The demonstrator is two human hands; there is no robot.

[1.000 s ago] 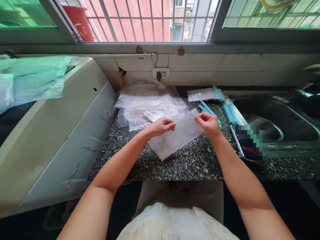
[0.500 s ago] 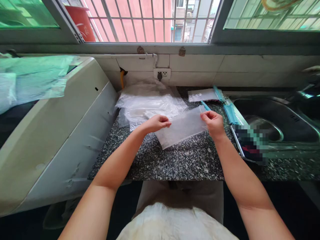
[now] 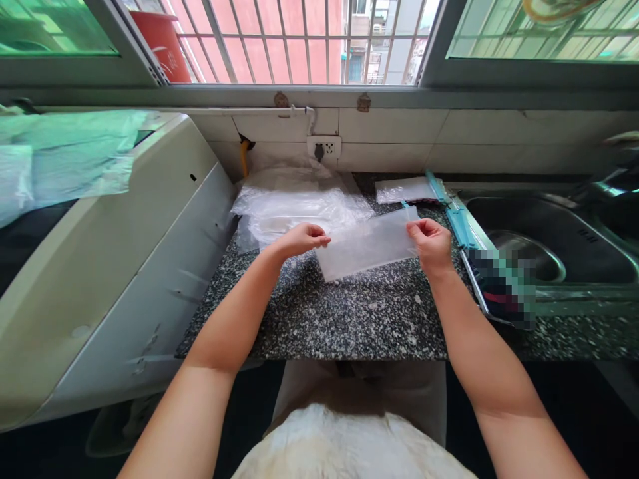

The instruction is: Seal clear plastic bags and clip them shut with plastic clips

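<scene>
A flat, frosted plastic bag (image 3: 368,243) is stretched between my two hands above the speckled countertop (image 3: 344,326). My left hand (image 3: 303,239) pinches its left edge with thumb and fingers. At the opposite end, my right hand (image 3: 431,243) grips the right edge, fingers closed. Behind my left hand lies a loose pile of clear plastic bags (image 3: 299,199). A blue strip peeks out from behind the held bag's upper right corner, mostly hidden by it. Farther back lies another flat plastic packet (image 3: 405,190) with a blue strip along its right end.
To the right is a sink (image 3: 589,233) with a metal bowl in it. Blue strips (image 3: 461,227) and a partly blurred-out phone-like object (image 3: 499,286) lie along its left rim. A large pale appliance (image 3: 164,219) borders the counter's left side. A wall socket (image 3: 324,146) holds a plug.
Both hands have shifted slightly: the left up and to the left, the right a little rightward. The bag's lower edge has risen and it covers more of the blue strip behind.
</scene>
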